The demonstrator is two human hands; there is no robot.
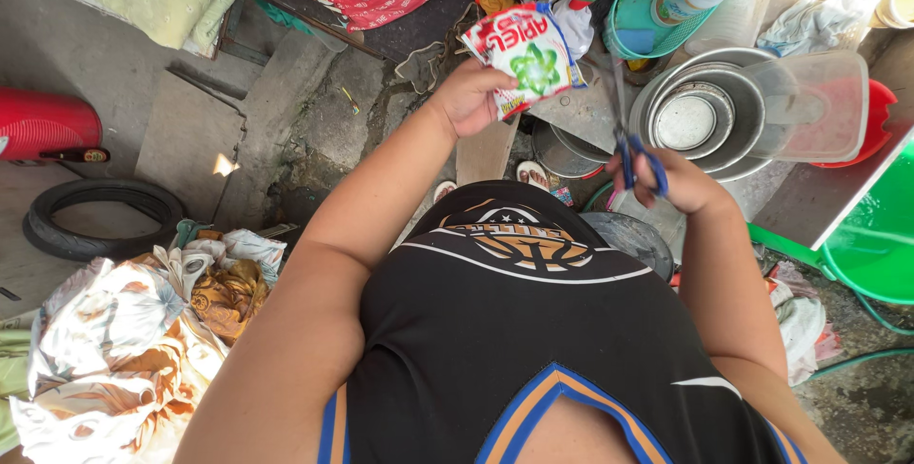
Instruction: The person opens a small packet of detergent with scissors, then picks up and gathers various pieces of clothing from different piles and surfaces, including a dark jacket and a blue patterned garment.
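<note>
L hand: my left hand (468,98) pinches a small red-white-green sachet (526,53) by its lower edge, held up at chest height w/ top edge free, I'd say so the blades can reach it.
R hand: my right hand (674,181) is closed thru the blue handles of scissors (624,117), blades pointing up toward the sachet's right side, not touching yet.
Sachet: looks sealed; contents not visible.
Steel basins (700,117): nested, innermost looks empty.
Clear plastic tub (821,107): resting on basins' rim, seems empty.
Green tub (881,236): far right, holds water I think.
Teal basket (657,21): bottle inside.
Laundry pile (124,340): on ground at my left.
</note>
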